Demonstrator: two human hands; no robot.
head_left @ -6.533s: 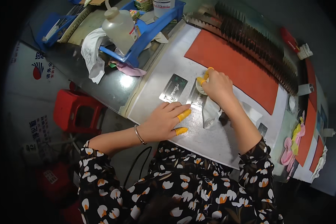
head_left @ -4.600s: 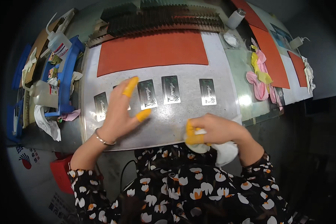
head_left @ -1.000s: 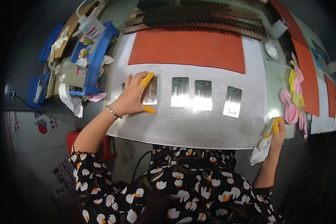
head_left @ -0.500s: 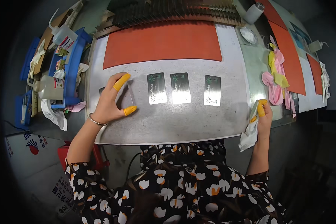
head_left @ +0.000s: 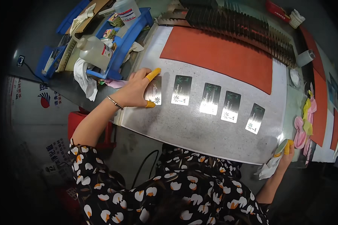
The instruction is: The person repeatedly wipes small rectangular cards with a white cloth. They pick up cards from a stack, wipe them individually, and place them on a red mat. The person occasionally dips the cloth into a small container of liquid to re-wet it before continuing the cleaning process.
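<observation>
Several small shiny metal plates lie in a row on a grey work sheet. My left hand, with yellow finger cots on thumb and forefinger, rests on the leftmost plate and pinches its left edge. The other plates lie apart to the right, the last one nearest my right side. My right hand, also with yellow cots, grips a white cloth at the sheet's near right corner.
An orange mat lies beyond the plates, with a long dark rack of upright plates behind it. Blue trays with clear bottles and rags stand at left. Pink and yellow finger cots sit at right. A red stool is below.
The view has swung left. My left hand stays on the leftmost plate. My right hand has stayed at the near right corner with the cloth.
</observation>
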